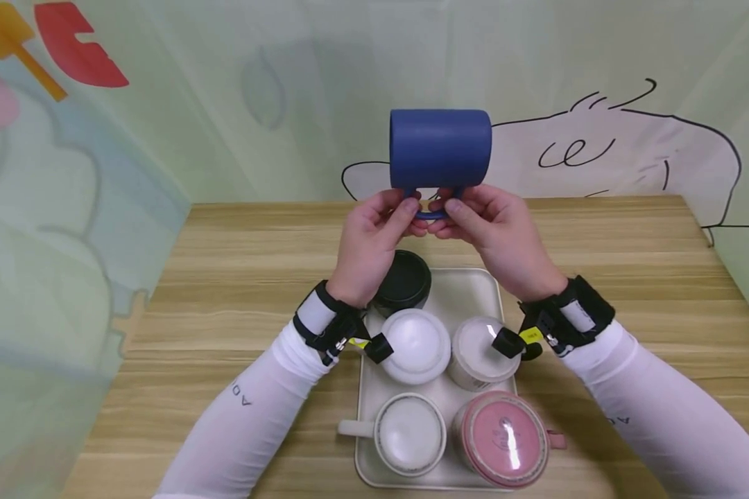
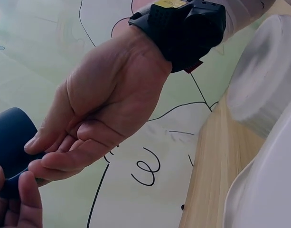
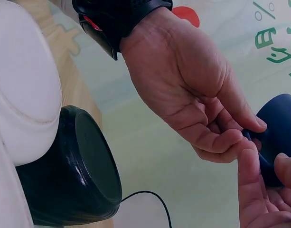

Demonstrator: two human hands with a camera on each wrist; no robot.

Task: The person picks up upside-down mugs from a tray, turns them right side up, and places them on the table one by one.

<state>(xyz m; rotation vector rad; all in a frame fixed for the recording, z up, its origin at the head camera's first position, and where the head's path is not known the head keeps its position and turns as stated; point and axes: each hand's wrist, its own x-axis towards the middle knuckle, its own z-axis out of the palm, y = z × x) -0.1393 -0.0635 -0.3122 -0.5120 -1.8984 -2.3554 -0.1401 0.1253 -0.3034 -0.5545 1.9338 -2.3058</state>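
Note:
A blue mug is held up on its side above the far edge of the table, its handle pointing down toward me. My left hand pinches one end of the handle between thumb and fingers, while my right hand pinches the other end. In the left wrist view the mug shows at the left edge, with the left hand reaching to its handle. The right wrist view has the right hand at the handle of the mug.
Below my hands a light tray bears upturned cups: a black one, a white one, another white one, a white mug and a pink mug. The wooden table meets a printed curtain behind.

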